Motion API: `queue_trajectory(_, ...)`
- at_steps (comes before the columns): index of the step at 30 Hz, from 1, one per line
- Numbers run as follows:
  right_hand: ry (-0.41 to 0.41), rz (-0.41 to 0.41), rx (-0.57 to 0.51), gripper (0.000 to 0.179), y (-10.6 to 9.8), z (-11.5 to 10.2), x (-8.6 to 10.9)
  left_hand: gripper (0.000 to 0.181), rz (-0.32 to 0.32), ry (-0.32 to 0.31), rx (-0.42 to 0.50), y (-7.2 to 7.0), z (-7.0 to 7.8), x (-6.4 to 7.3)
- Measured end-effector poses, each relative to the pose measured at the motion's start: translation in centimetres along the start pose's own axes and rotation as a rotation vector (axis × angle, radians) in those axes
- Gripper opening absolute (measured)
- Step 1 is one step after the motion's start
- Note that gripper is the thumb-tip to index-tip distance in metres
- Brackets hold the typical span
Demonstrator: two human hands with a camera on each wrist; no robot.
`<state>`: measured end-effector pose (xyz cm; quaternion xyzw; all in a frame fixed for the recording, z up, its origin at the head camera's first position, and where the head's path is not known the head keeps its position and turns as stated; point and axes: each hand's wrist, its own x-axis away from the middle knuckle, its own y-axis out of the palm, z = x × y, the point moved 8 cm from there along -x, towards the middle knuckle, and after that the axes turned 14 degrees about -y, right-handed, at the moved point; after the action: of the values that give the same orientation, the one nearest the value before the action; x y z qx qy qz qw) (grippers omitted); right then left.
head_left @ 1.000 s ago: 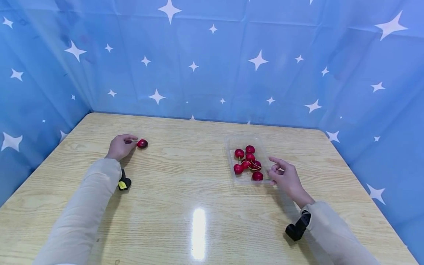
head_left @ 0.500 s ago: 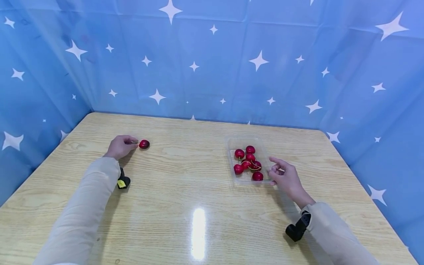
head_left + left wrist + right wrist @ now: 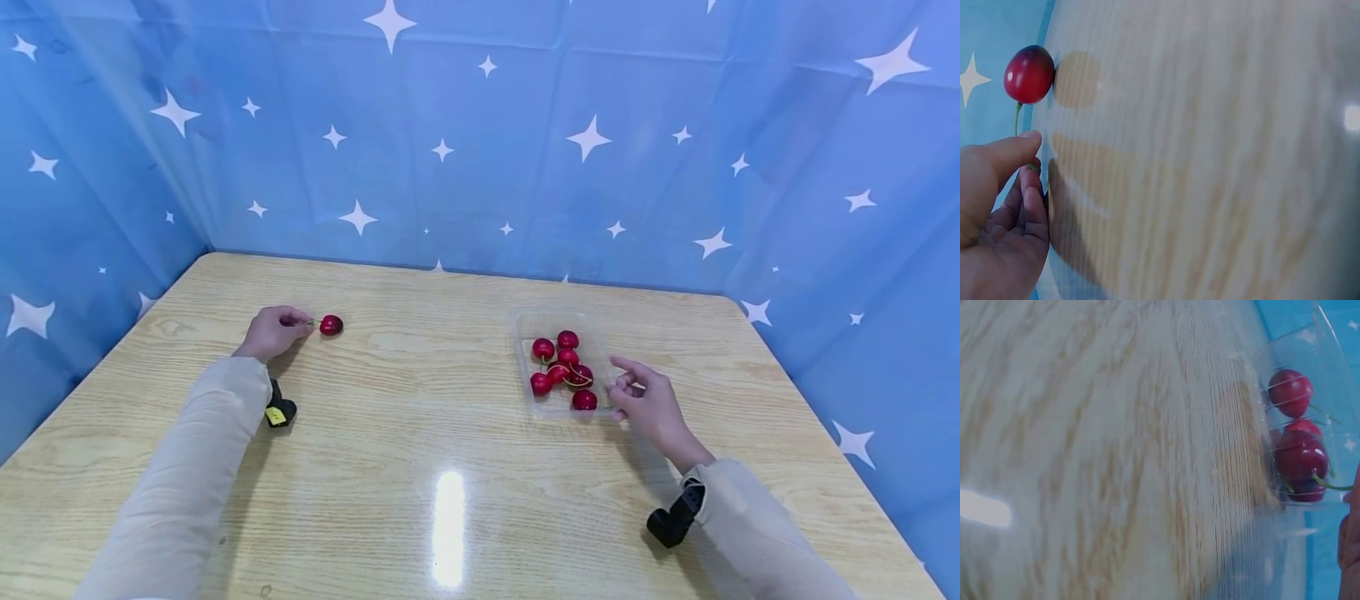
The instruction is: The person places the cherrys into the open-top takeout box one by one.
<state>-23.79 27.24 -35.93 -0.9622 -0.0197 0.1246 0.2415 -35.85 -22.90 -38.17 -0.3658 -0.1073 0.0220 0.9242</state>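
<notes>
At the left of the head view my left hand (image 3: pixel 273 332) pinches the green stem (image 3: pixel 1017 119) of a dark red cherry (image 3: pixel 331 325). In the left wrist view the cherry sits beyond my fingertips, at or just above the tabletop; I cannot tell which. My right hand (image 3: pixel 651 407) grips the right side of a clear plastic box (image 3: pixel 551 313) between thumb and fingers, near its front corner. Inside that box lie several red cherries (image 3: pixel 542 348), some with stems. Only the edge of my right hand shows in the right wrist view, beside the box.
A light wood-grain table (image 3: pixel 390 467) lies under everything, with a bright light reflection (image 3: pixel 449 533) near its front. Behind and at both sides hangs a blue curtain (image 3: pixel 480 167) with white stars. Dark wrist cameras (image 3: pixel 673 517) hang below both sleeves.
The cherry at my left hand has shifted slightly right, away from my fingertips, and its stem now shows between them. My right hand and the box have stayed in place.
</notes>
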Motion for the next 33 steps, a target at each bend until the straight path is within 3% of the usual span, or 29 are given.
queue_trajectory(11,-0.015,0.007,-0.006,0.047,0.0,-0.1,0.0,0.033,-0.091,0.029,0.036,0.3,0.8,0.4)
queue_trajectory(27,-0.015,0.011,-0.015,0.047,-0.1,0.0,0.0,0.032,-0.096,0.089,0.061,2.3,3.1,1.0)
queue_trajectory(33,-0.015,0.011,-0.017,0.046,0.0,0.0,0.0,0.029,-0.093,0.117,0.067,3.2,4.5,2.0)
